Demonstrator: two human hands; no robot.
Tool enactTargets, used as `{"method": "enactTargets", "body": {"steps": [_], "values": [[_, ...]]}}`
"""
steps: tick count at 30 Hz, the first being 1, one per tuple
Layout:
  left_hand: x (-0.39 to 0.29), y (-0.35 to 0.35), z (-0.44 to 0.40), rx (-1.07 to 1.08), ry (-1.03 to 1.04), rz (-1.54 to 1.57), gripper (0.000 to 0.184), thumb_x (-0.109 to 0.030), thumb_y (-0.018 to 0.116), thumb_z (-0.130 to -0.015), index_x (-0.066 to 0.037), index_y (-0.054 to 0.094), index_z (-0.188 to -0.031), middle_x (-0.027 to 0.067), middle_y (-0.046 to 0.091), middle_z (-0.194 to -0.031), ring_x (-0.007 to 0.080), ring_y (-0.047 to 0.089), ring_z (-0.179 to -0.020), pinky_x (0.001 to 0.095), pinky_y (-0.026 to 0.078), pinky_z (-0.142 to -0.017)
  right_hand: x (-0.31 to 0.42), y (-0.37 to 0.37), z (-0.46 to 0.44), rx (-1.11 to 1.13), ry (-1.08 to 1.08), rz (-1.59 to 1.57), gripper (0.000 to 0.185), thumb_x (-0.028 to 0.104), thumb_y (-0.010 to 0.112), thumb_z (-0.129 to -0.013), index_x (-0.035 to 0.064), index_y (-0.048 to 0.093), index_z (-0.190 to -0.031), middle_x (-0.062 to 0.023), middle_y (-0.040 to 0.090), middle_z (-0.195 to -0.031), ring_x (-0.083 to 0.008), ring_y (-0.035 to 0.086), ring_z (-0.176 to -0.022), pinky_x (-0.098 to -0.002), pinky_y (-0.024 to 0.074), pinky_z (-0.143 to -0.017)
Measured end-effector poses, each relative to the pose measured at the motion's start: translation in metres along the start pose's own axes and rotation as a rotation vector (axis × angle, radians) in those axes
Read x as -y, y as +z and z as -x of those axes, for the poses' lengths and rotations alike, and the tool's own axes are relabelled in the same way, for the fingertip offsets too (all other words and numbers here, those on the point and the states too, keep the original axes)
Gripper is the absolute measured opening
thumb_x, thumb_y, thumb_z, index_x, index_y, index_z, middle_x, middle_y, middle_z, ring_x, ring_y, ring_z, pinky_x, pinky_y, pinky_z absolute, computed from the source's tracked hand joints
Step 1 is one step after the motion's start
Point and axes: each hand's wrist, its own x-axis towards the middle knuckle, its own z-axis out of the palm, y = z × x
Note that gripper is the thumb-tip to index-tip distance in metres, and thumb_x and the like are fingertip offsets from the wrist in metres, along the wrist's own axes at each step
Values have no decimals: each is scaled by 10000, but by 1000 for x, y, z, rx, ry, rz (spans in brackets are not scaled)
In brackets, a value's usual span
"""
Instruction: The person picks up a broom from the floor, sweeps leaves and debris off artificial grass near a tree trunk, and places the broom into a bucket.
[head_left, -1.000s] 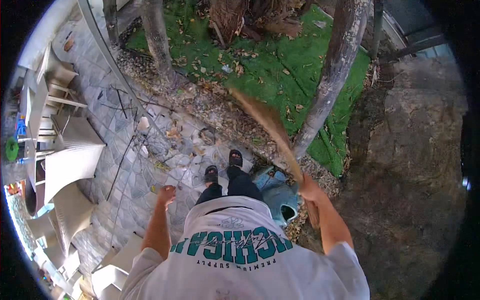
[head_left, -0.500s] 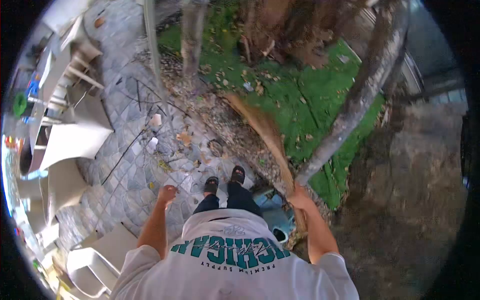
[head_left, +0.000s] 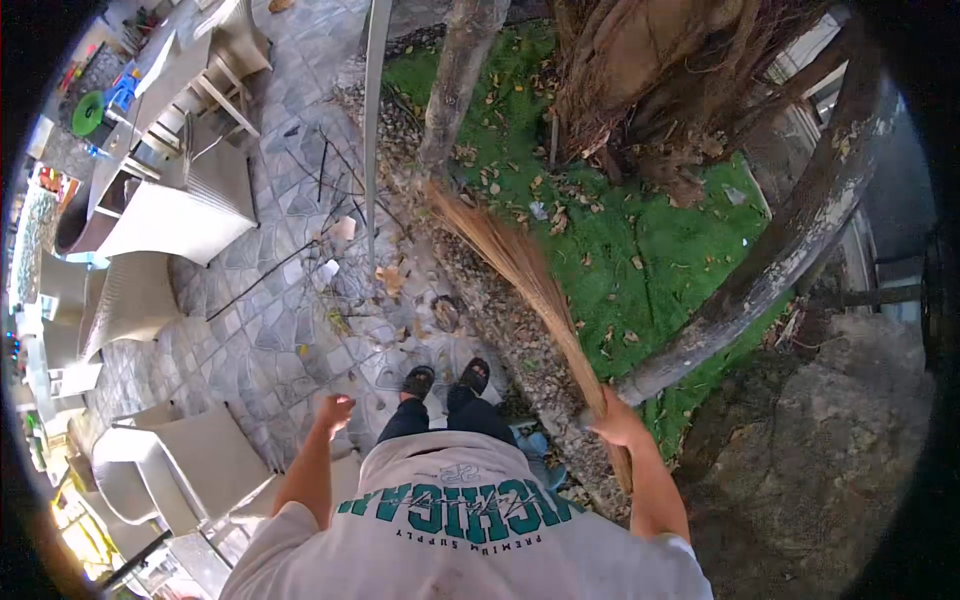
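Note:
My right hand (head_left: 618, 422) is wrapped round the handle of a long straw broom (head_left: 535, 285). The broom slants up and left, its bristle tips over the strip of gravel and dry leaves (head_left: 490, 310) beside the green turf. Off to the left of my body, my left hand (head_left: 333, 413) hangs in the air with its fingers curled in, and nothing shows in it. Dry leaves (head_left: 390, 280) and pale scraps (head_left: 328, 272) lie on the stone paving ahead of my feet.
A leaning trunk (head_left: 740, 320) rises close to my right hand, with a thick rooted tree (head_left: 650, 80) behind the turf (head_left: 610, 270). A thin pole (head_left: 374, 110) stands ahead. Pale wicker chairs (head_left: 190, 220) line the left. Thin sticks (head_left: 265, 280) cross the paving (head_left: 270, 350).
My view has shifted, so the chairs and trees sit further right. The broom, blurred before, now shows sharply, still in my right hand. My left hand stays curled at my side.

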Motion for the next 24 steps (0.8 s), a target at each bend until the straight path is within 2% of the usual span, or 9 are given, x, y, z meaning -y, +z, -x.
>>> {"method": "enactTargets", "body": {"steps": [2, 6, 8, 11, 13, 15, 18, 21, 24], "values": [[-24, 19, 13, -184, -467, -119, 314, -292, 641, -791, -30, 644, -964, 102, 676, -859, 178, 637, -765, 301, 499, -662, -13, 9, -37, -39, 9, -101, 781, 136, 637, -728, 25, 243, -1393, -232, 535, -1180, -351, 604, -897, -444, 482, -737], [-51, 39, 18, -187, -377, -223, 321, -285, 650, -788, -22, 640, -973, 99, 671, -831, 175, 626, -708, 309, 493, -632, -2, 9, -128, -190, 163, -42, 702, 147, 610, -712, -7, 325, -1336, -270, 525, -1171, -421, 558, -996, -466, 467, -802], [-91, 53, 29, -224, -384, -137, 291, -253, 649, -793, -21, 642, -969, 76, 661, -807, 155, 598, -664, 303, 477, -599, -5, 17, -189, 139, 215, 125, 705, 157, 606, -711, -3, 325, -1338, -272, 540, -1136, -420, 548, -1018, -460, 468, -816], [-137, 57, 32, -242, -376, -65, 228, -168, 646, -806, -10, 638, -970, 22, 626, -757, 102, 521, -591, 270, 426, -524, 39, -11, -132, 123, 198, 115, 745, 154, 605, -708, 15, 286, -1367, -257, 556, -1121, -395, 555, -1018, -459, 463, -827], [-140, 57, 30, -279, -341, 47, 229, -155, 648, -804, 3, 632, -969, 36, 631, -764, 104, 530, -591, 264, 425, -517, -26, -5, -126, 163, 39, -26, 810, 152, 612, -705, 40, 218, -1403, -237, 572, -1097, -365, 591, -950, -455, 480, -767], [-132, 58, 24, -275, -332, 54, 230, -155, 649, -803, 8, 633, -965, 39, 631, -760, 104, 530, -592, 263, 425, -518, -32, -17, -64, -40, -70, 133, 805, 145, 628, -689, 32, 247, -1389, -252, 582, -1031, -347, 618, -854, -442, 489, -679], [-122, 57, 27, -243, -323, 129, 238, -165, 651, -802, 12, 635, -960, 46, 633, -762, 110, 534, -599, 267, 430, -529, -45, -7, -49, -65, 50, -70, 765, 153, 643, -681, 10, 300, -1349, -261, 577, -1013, -350, 622, -838, -427, 500, -659], [-109, 61, 23, -200, -376, 61, 264, -188, 656, -803, 11, 631, -973, 56, 637, -776, 126, 548, -620, 283, 445, -551, -71, 14, -123, -263, 87, -51, 711, 168, 642, -693, -10, 339, -1311, -269, 570, -1035, -350, 620, -865, -432, 502, -688], [-104, 61, 20, -186, -404, -45, 301, -213, 657, -806, 14, 620, -1000, 77, 642, -800, 149, 570, -651, 302, 463, -577, -47, -1, -198, -170, 174, -45, 505, 244, 596, -730, -15, 501, -1153, -265, 584, -1025, -360, 613, -868, -475, 490, -719]]}}
